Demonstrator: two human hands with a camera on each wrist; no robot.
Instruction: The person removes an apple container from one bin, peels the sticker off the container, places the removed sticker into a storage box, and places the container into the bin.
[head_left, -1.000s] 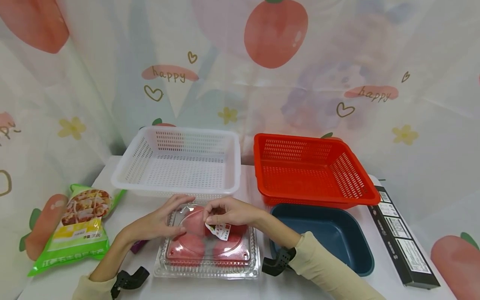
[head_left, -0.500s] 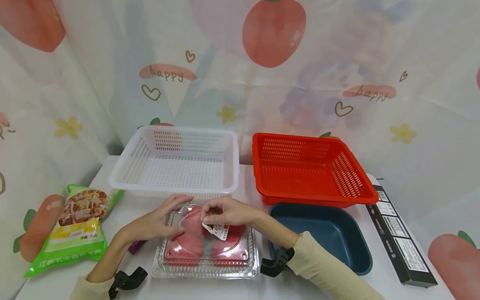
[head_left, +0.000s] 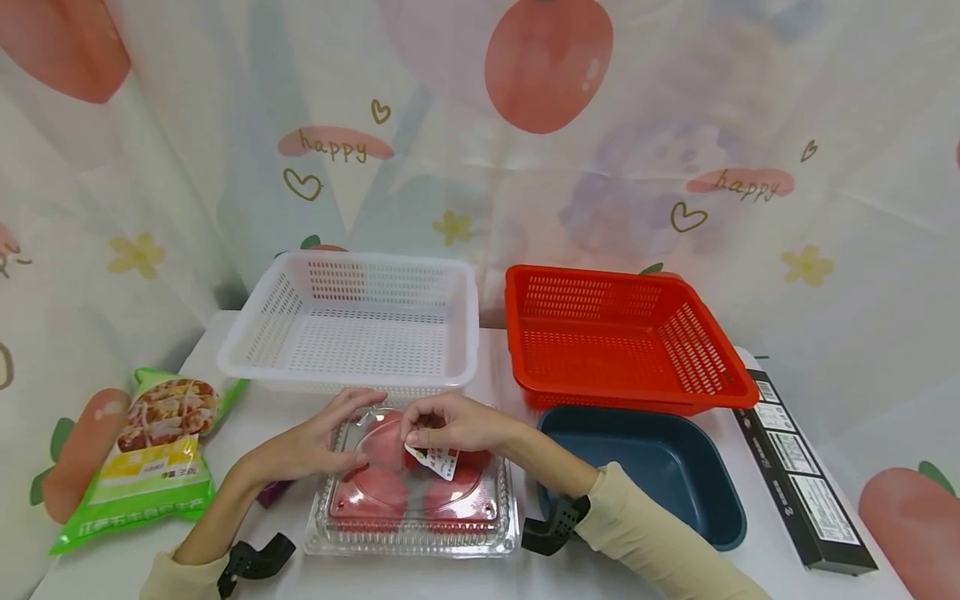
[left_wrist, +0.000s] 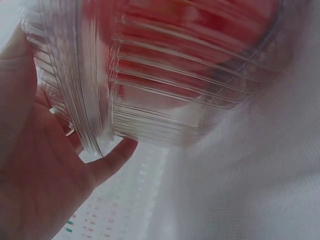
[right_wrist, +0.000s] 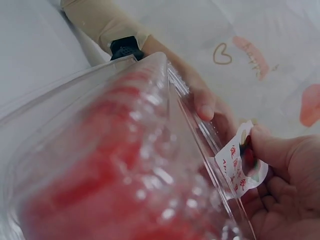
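Your left hand [head_left: 315, 446] grips the clear clamshell box [head_left: 412, 500]; your right hand [head_left: 457, 425] pinches its label [head_left: 435, 461].

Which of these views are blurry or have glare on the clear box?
Head view: sharp and evenly lit, edges bowed by the wide lens, light glare on the clear box. Left wrist: box fills the frame, soft, washed out. Right wrist: box near the lens blurred, sticker sharper.
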